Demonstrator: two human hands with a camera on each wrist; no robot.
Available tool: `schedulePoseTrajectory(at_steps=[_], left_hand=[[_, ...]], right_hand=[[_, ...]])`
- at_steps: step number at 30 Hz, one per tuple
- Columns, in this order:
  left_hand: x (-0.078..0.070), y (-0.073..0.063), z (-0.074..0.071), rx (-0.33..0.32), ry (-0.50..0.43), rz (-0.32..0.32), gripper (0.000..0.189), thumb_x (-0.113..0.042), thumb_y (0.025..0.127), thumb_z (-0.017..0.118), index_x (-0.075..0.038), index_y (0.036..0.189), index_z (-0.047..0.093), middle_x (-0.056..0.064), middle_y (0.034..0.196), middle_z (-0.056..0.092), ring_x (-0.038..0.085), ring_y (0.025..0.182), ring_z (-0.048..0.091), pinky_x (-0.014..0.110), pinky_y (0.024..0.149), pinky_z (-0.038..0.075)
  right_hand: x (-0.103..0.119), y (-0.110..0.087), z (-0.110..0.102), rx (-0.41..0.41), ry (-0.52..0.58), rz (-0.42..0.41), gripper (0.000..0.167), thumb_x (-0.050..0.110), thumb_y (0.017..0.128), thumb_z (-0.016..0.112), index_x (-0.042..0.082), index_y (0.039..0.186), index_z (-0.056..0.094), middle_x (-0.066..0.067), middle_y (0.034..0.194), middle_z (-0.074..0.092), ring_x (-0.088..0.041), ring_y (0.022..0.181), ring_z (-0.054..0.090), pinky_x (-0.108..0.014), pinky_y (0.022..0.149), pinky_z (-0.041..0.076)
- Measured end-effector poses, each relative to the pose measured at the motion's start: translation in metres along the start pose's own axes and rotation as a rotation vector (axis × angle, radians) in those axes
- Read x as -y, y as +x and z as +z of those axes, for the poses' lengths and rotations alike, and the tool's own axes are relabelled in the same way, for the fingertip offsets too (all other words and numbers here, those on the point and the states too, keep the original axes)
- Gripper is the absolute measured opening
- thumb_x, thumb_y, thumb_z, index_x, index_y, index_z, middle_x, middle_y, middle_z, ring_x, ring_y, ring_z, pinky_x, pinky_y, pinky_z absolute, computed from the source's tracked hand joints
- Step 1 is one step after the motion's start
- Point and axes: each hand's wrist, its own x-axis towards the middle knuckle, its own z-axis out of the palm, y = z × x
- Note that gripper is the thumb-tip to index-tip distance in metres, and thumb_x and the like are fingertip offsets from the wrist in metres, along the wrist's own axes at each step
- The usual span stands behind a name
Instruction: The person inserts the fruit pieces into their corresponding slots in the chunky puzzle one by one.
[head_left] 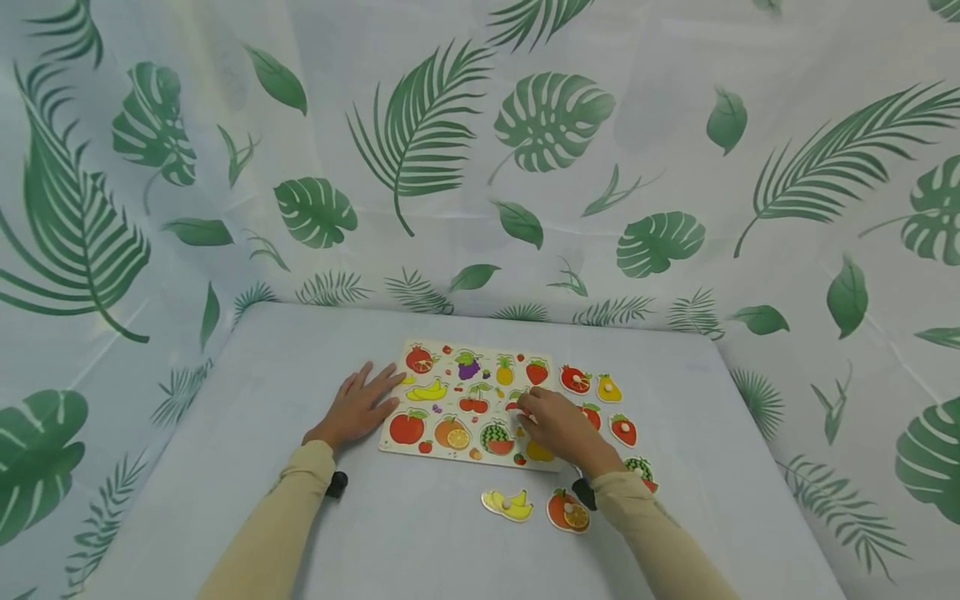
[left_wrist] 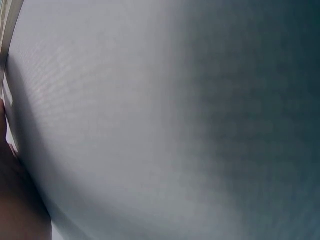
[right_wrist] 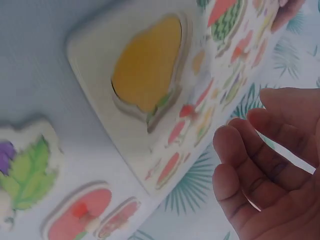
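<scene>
A fruit-picture puzzle board [head_left: 442, 457] lies flat on the table. My left hand [head_left: 358, 408] rests at its left edge with fingers spread, fingertips right at the rim; the left wrist view shows only a sliver of that hand at its side. Over the right part of the board is my right hand [head_left: 558, 425], fingertips close above a red fruit picture. In the right wrist view its fingers [right_wrist: 230, 142] bend loosely, and no piece shows between them. A yellow pear picture [right_wrist: 147, 65] sits at the board's near right corner, partly covered by this hand in the head view.
Right of the board lie knobbed pieces: a pomegranate [head_left: 575, 379], a pear [head_left: 610, 388], a strawberry [head_left: 623, 429], and a watermelon [head_left: 639, 468] partly behind the right forearm. In front are a banana piece [head_left: 507, 505] and an orange piece [head_left: 567, 511]. A grape piece [right_wrist: 30, 170] shows beside the board.
</scene>
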Motion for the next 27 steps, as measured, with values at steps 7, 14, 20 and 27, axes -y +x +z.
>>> schedulePoseTrajectory(at_steps=[7, 14, 20, 27], left_hand=[[-0.001, 0.0, 0.001, 0.017, -0.01, 0.002, 0.062, -0.04, 0.112, 0.054, -0.018, 0.168, 0.04, 0.011, 0.177, 0.023, 0.043, 0.163, 0.0, 0.063, 0.128, -0.001], [0.0, -0.001, -0.001, 0.005, 0.006, -0.005, 0.061, -0.04, 0.112, 0.054, -0.019, 0.168, 0.04, 0.01, 0.177, 0.023, 0.042, 0.163, 0.0, 0.063, 0.128, -0.001], [0.001, 0.0, -0.001, 0.024, -0.003, -0.006, 0.062, -0.042, 0.112, 0.053, -0.019, 0.168, 0.039, 0.01, 0.177, 0.022, 0.042, 0.163, -0.001, 0.063, 0.128, -0.001], [0.002, 0.001, 0.0, 0.013, 0.005, -0.004, 0.062, -0.042, 0.112, 0.054, -0.02, 0.168, 0.039, 0.01, 0.177, 0.023, 0.042, 0.163, 0.0, 0.063, 0.128, 0.0]], right_hand=[[0.008, -0.019, 0.016, -0.025, -0.06, -0.107, 0.015, 0.01, 0.093, 0.085, 0.007, 0.105, 0.077, -0.002, 0.096, 0.071, -0.017, 0.081, 0.066, -0.034, 0.077, 0.061], [0.026, -0.032, 0.031, 0.009, -0.079, -0.124, 0.015, 0.013, 0.093, 0.085, 0.009, 0.104, 0.076, -0.001, 0.095, 0.07, -0.018, 0.082, 0.065, -0.034, 0.078, 0.061], [0.041, -0.045, 0.038, 0.028, -0.069, -0.15, 0.016, 0.014, 0.095, 0.083, 0.008, 0.108, 0.078, -0.002, 0.099, 0.071, -0.019, 0.085, 0.066, -0.034, 0.082, 0.061], [0.049, -0.058, 0.042, 0.035, -0.045, -0.177, 0.013, 0.014, 0.093, 0.084, 0.01, 0.104, 0.079, 0.002, 0.094, 0.069, -0.012, 0.082, 0.062, -0.03, 0.08, 0.059]])
